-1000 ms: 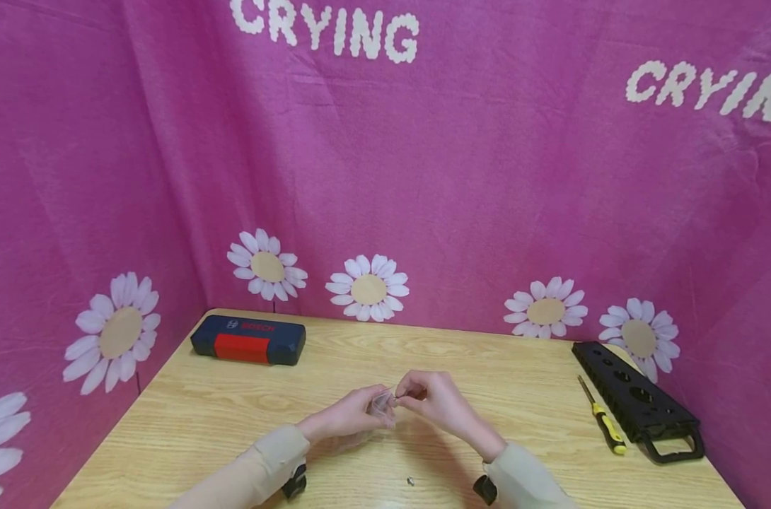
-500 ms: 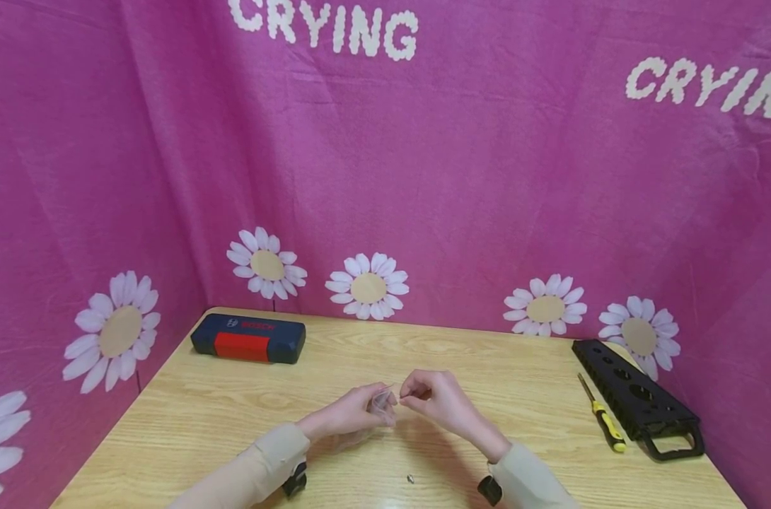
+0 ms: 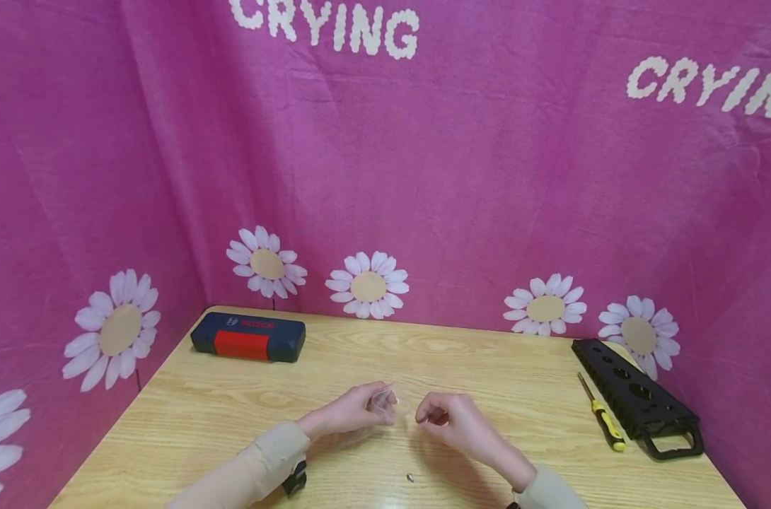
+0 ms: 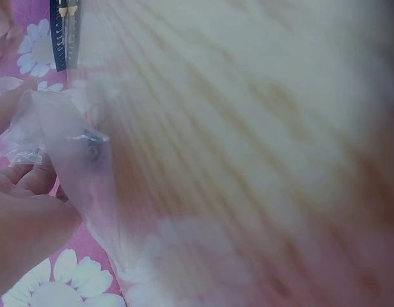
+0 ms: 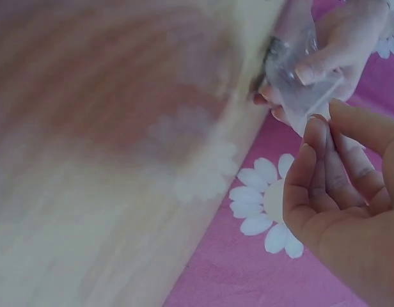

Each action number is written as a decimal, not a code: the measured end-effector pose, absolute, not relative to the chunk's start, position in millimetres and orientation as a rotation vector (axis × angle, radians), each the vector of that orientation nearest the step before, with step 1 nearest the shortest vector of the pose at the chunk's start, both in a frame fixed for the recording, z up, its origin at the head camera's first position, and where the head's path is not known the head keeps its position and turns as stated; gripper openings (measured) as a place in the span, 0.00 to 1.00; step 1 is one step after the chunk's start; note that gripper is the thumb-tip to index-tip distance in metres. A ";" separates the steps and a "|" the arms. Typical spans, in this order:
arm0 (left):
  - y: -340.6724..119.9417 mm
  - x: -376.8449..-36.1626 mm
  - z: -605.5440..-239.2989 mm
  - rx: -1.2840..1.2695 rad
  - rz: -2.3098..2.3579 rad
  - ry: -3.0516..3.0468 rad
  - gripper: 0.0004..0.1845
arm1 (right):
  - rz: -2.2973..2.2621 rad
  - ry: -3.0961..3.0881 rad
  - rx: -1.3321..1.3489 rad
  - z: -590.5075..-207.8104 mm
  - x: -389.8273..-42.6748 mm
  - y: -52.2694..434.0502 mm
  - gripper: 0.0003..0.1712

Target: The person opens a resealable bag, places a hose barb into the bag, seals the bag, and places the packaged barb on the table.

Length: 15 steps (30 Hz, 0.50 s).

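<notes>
While both forearms rest low over the wooden table (image 3: 500, 382), the pink daisy-print cloth (image 3: 487, 184) closes it in behind and at the sides. Far right, a long black perforated rack (image 3: 636, 396) lies with its long axis running from the back edge toward the near right corner, handle end nearest the viewer. A dark blue case with a red band (image 3: 248, 338) lies crosswise at the back left. A yellow-handled screwdriver (image 3: 602, 416) lies just left of the rack and roughly parallel to it, shaft pointing away, handle toward the viewer. At table centre the left hand (image 3: 350, 413) pinches a small clear plastic bag (image 3: 382, 401), fingers curled round it; in the left wrist view the bag (image 4: 82, 166) hangs tilted, long axis running from the fingers down toward the table, with what looks like a small metal piece (image 4: 88, 136) inside, though blur keeps that uncertain. The right hand (image 3: 452, 420) sits just beside the bag and apart from it, fingers curled in, fingertips close together; whether they hold anything cannot be told. A tiny metal screw (image 3: 409, 478) lies on the table near the front edge, between the two wrists.
</notes>
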State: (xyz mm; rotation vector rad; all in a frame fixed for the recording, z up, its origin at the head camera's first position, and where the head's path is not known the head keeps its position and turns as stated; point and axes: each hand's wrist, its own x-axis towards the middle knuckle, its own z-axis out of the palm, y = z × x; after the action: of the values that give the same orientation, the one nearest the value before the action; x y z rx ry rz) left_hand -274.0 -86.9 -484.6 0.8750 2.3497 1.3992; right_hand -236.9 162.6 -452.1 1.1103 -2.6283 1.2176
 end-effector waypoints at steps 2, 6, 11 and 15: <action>-87.0 -273.9 -484.7 0.876 1.396 2.356 0.13 | 1.190 -2.622 1.138 -456.8 -232.1 164.7 0.07; -87.9 -275.1 -487.1 0.888 1.394 2.366 0.13 | 1.178 -2.611 1.216 -466.1 -222.9 166.9 0.09; -88.4 -275.4 -488.2 0.897 1.397 2.371 0.13 | 1.149 -2.638 1.334 -472.4 -215.3 165.7 0.07; -87.9 -275.6 -487.9 0.895 1.398 2.366 0.13 | 1.211 -2.700 1.370 -474.3 -212.0 163.1 0.05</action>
State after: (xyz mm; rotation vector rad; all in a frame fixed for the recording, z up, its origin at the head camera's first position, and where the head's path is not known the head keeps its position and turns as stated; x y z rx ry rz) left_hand -275.6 -87.9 -487.9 0.8954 2.3662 1.3980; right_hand -212.0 163.1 -474.3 1.3696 -2.6999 1.2114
